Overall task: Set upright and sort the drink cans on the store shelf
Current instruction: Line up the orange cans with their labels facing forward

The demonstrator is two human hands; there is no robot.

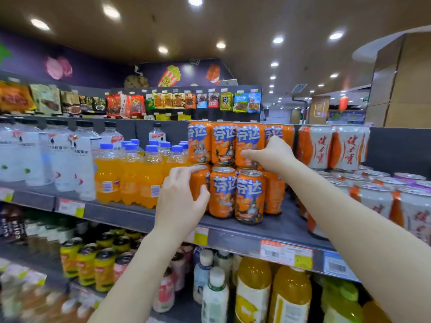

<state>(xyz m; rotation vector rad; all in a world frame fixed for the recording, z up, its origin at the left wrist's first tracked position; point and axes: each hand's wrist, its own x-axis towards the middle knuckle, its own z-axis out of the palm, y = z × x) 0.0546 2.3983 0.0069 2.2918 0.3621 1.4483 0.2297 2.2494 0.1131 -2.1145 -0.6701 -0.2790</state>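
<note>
Orange drink cans with blue lettering stand upright in two stacked layers on the dark middle shelf (233, 236). My left hand (180, 201) wraps around the leftmost bottom-layer can (198, 183) at the front. My right hand (271, 153) reaches further back and grips an upper-layer orange can (247, 143), with the thumb across its front. Two more bottom cans (249, 197) stand between my hands, labels facing me. White and orange cans (321, 148) stand stacked to the right.
Small orange soda bottles (130, 176) crowd the shelf just left of my left hand, with clear water bottles (58, 157) beyond. Juice bottles (254, 290) and yellow cans (93, 264) fill the shelf below. Snack bags (163, 101) hang on the back wall.
</note>
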